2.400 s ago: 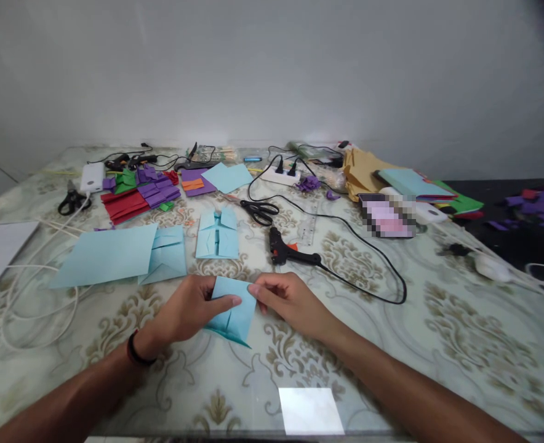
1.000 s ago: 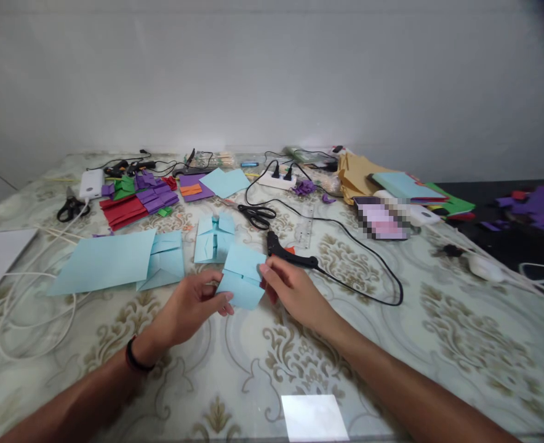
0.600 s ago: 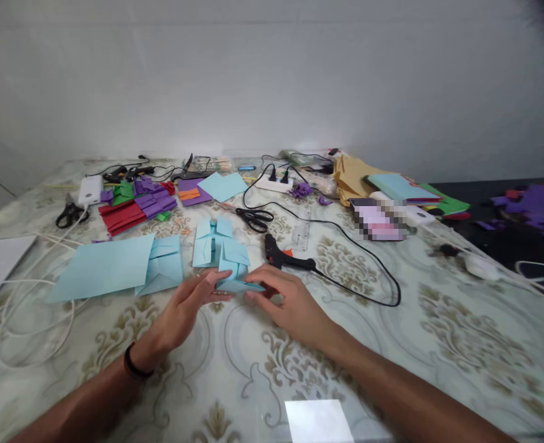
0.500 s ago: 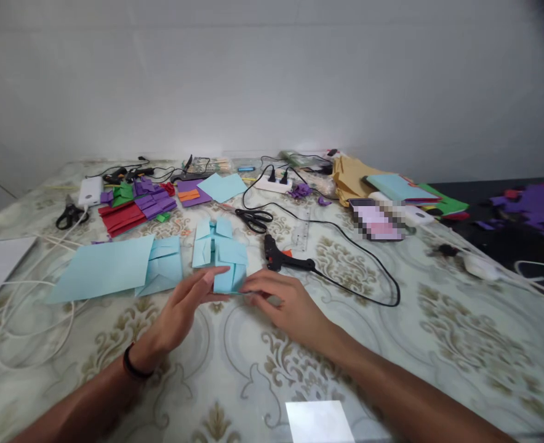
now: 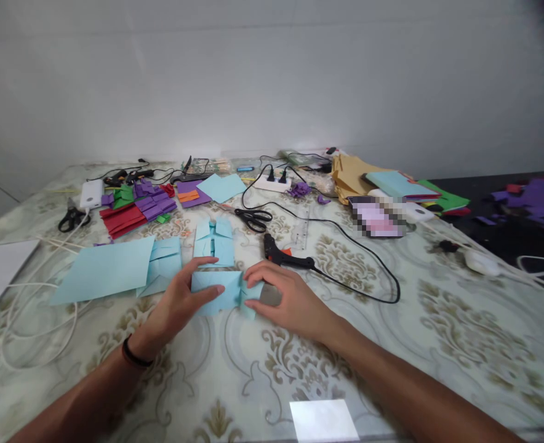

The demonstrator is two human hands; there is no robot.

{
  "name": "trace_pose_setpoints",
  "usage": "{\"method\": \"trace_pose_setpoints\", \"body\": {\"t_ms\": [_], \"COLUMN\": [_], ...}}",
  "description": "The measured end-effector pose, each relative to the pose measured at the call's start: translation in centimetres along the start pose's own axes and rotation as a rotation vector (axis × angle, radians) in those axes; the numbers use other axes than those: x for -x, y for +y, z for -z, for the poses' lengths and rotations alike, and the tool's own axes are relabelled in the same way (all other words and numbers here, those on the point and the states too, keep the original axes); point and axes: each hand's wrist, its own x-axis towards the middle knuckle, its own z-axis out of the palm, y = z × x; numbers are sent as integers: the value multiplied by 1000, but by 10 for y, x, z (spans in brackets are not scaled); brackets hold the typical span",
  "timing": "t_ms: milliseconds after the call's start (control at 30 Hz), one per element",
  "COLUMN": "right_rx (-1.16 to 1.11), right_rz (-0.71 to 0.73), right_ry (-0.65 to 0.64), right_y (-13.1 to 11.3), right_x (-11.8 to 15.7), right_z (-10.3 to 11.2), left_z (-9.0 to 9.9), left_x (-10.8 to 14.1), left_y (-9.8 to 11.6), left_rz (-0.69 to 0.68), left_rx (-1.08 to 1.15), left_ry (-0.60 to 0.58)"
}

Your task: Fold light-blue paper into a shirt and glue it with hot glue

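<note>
And here 2 hands, left (image 5: 180,307) and right (image 5: 295,298), pinch the folded blue paper (image 5: 216,290) between them, just near of the blue folded piece (image 5: 213,243), where an uneven pull from the right fingers could crease or tear it!

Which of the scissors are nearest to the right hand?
The scissors just behind the glue gun; another pair lies far left, beside the white device.
</note>
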Motion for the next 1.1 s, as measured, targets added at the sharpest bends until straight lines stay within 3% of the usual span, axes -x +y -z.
{"method": "trace_pose_setpoints", "body": {"t_ms": [167,500,933,1100], "right_rx": [40,-32,-32,6], "right_rz": [-45,39,-59,-68], "right_ry": [-42,11,-25,-17], "right_y": [4,2,1,0], "right_x": [-1,-4,-3,-3], "right_z": [1,7,6,4], "left_z": [2,2,4,1], "left_x": [0,4,4,4], "left_y": [-4,3,-4,0], "left_rz": [35,158,1,-104], "left_rx": [-68,108,-137,-148], "left_ry": [4,-77,-69,-127]}}
